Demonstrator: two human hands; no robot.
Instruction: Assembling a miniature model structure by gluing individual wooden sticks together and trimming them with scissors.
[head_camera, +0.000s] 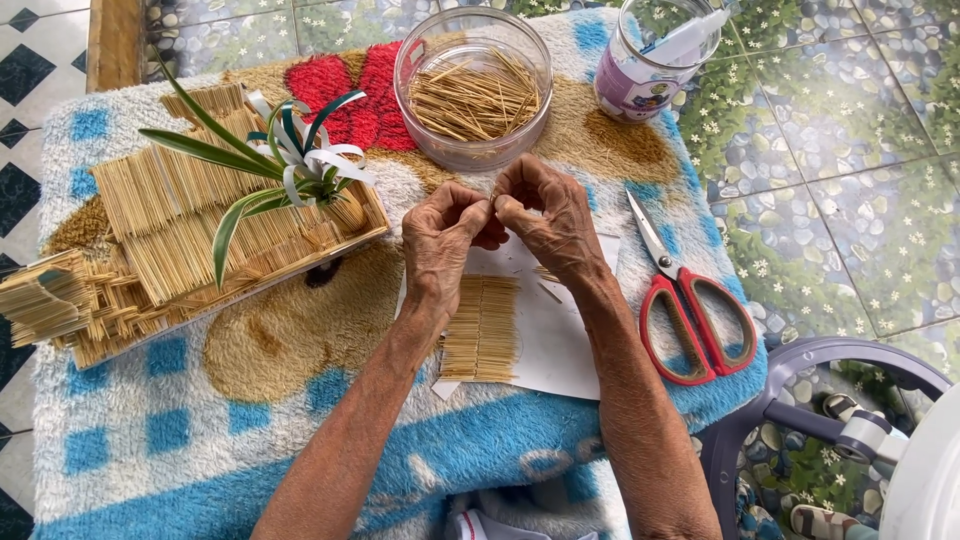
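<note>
Both hands meet fingertip to fingertip: the left hand (440, 240) and right hand (550, 225) pinch something too small to make out, above a flat mat of pale toothpicks (482, 328) on white paper (560, 340), red-handled scissors (690, 320) just beside.

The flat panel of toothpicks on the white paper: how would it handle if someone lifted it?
The toothpick panel is probably very light, being thin sticks laid side by side. It likely flexes or breaks apart along the joins. The white paper beneath would probably slide on a push.
</note>
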